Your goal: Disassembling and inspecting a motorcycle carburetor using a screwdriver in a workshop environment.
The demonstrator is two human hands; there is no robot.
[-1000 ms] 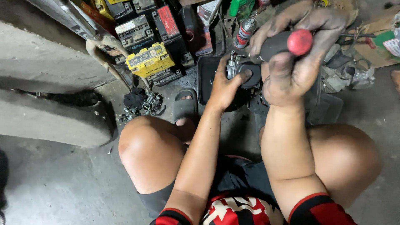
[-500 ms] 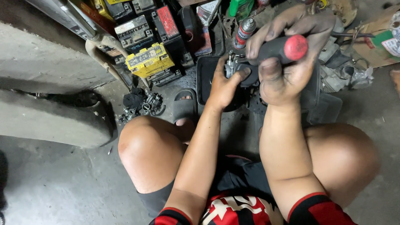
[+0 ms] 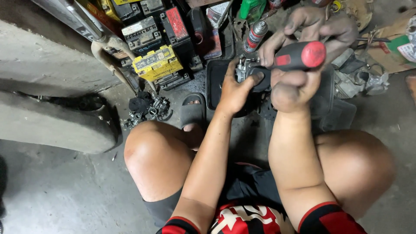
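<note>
My right hand (image 3: 303,52) is closed around a screwdriver with a black and red handle (image 3: 301,56), its red butt end facing the camera. The tip points left toward a small metal engine part (image 3: 245,71), likely a carburetor. My left hand (image 3: 236,89) grips that part from below and the side, thumb across it. Both hands are grimy and held above a black tray (image 3: 212,82) on the floor. The screwdriver's shaft is hidden by my fingers.
Several old batteries, one yellow (image 3: 156,63), are stacked at the back left. A spray can (image 3: 255,37) stands behind the tray. Another dirty engine part (image 3: 149,108) lies by my left knee. A concrete ledge (image 3: 47,117) runs along the left. Metal scraps (image 3: 359,78) lie at right.
My right hand with the screwdriver has shifted a little and rotated on the handle. My left hand keeps hold of the metal part in the same place.
</note>
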